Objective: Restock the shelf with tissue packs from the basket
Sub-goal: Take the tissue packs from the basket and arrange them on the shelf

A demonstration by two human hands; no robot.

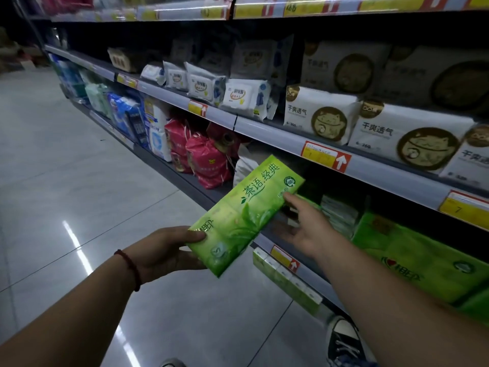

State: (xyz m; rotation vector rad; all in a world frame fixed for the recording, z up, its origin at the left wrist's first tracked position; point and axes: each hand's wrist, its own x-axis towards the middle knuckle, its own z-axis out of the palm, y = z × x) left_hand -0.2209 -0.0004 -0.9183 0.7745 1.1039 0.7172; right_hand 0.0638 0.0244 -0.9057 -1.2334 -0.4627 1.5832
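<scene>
My left hand (pixel 164 254) grips the near-left end of the green tissue pack (pixel 246 215), thumb on top and fingers curled beneath. The pack is in the air over the aisle floor, just in front of the bottom shelf (pixel 308 276). Its long axis runs from near-left up to far-right, printed face up, and the far end points into the dark gap above the shelf lip.

My right hand (pixel 307 229) is nearer that gap. It lies on the right side of the pack with the fingers spread loose, holding nothing; only the thumb tip touches the pack's right edge near the far end.

The large green packs (pixel 412 260) already stocked lie further right. I judge the pack must go forward along its own length, the right hand steering the leading end.
</scene>
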